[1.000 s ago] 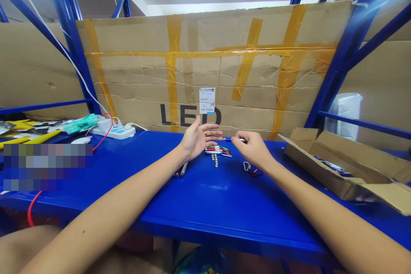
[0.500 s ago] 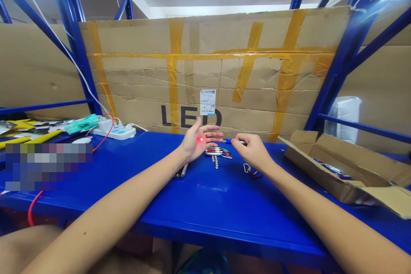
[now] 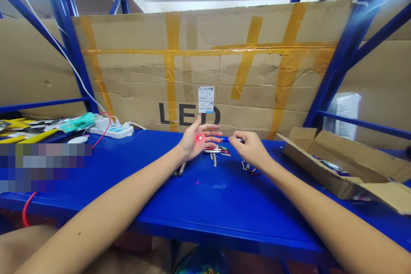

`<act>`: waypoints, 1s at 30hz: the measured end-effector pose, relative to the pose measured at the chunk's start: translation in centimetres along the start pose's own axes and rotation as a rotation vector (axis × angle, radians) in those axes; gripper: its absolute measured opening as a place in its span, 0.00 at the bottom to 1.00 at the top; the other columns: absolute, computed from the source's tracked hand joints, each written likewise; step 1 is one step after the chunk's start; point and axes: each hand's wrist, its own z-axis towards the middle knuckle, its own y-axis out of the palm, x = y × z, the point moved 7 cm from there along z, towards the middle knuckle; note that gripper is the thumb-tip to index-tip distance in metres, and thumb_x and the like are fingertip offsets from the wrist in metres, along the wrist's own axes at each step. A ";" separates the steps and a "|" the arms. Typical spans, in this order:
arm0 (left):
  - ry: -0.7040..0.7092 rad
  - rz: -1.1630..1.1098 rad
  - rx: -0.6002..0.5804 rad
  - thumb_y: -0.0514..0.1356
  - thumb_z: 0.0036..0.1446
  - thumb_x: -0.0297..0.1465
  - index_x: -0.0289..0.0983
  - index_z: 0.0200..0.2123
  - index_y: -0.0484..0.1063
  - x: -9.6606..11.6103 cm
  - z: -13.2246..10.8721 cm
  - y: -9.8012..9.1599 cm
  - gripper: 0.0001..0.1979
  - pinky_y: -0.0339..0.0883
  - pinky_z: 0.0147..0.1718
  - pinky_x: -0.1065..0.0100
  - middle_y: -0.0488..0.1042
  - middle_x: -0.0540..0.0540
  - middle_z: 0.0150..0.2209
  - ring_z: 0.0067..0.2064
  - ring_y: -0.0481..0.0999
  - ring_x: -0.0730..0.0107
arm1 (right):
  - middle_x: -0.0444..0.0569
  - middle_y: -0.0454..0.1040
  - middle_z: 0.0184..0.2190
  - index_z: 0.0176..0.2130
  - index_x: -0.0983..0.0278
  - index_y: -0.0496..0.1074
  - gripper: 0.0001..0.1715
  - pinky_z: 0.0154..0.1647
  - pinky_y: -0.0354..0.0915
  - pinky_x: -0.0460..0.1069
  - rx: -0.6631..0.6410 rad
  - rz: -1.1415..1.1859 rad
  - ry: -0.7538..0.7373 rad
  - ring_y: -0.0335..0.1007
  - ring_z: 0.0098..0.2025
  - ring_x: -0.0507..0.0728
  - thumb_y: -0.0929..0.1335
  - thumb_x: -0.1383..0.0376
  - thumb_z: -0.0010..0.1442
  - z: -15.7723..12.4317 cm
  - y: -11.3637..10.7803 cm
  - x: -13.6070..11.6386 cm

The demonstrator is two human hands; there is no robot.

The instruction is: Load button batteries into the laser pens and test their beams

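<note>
My left hand (image 3: 194, 142) is held up over the table, palm turned to the right, fingers spread, with nothing in it. A bright red light dot shows on its palm. Facing it, my right hand (image 3: 249, 145) has its fingers closed round a slim blue laser pointer (image 3: 225, 139), whose front end points at the left palm. Below the hands lie several coloured metal pointers (image 3: 215, 151) side by side and several small silver button cells (image 3: 214, 160). Silver tubes (image 3: 181, 169) show partly behind my left wrist. Small carabiner clips (image 3: 249, 168) rest below my right hand.
An open cardboard box (image 3: 340, 188) with shiny items inside stands at the right of the blue table (image 3: 205, 209). A white power strip (image 3: 120, 131) with cables and yellow packages (image 3: 35, 133) are on the left. A large cardboard sheet (image 3: 135, 77) closes the back.
The whole view has shifted slightly. Both hands keep nearly the same pose, and the red dot stays on my left palm.
</note>
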 end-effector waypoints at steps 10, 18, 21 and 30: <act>0.233 0.774 0.110 0.65 0.49 0.29 0.32 0.32 0.75 0.5 1.2 -0.7 0.07 0.67 0.36 0.67 0.77 0.46 0.30 0.33 0.74 0.71 | 0.49 0.76 0.36 0.38 0.64 0.73 0.13 0.41 0.61 0.50 -0.256 0.026 -0.096 0.68 0.38 0.56 0.62 0.61 0.63 1.0 2.6 2.1; 0.218 1.118 0.220 0.62 0.50 0.25 0.33 0.29 0.75 0.2 4.0 -4.3 0.03 0.67 0.35 0.68 0.78 0.45 0.31 0.34 0.76 0.68 | 0.49 0.75 0.34 0.42 0.65 0.67 0.10 0.36 0.65 0.50 -0.145 0.034 0.043 0.71 0.31 0.54 0.63 0.71 0.58 3.8 4.0 7.5; 0.213 1.259 0.216 0.61 0.50 0.24 0.34 0.28 0.75 -0.5 4.9 -5.2 0.03 0.67 0.35 0.68 0.78 0.45 0.31 0.35 0.76 0.68 | 0.48 0.75 0.31 0.34 0.65 0.69 0.05 0.37 0.63 0.49 -0.120 -0.105 0.040 0.70 0.34 0.55 0.66 0.72 0.55 4.4 4.5 8.2; 0.141 1.349 0.177 0.61 0.48 0.23 0.35 0.29 0.76 -1.9 6.3 -7.8 0.05 0.67 0.39 0.67 0.79 0.47 0.32 0.37 0.76 0.67 | 0.52 0.78 0.37 0.34 0.66 0.74 0.10 0.40 0.61 0.47 -0.228 -0.299 0.009 0.70 0.39 0.56 0.65 0.76 0.54 5.0 6.3 8.2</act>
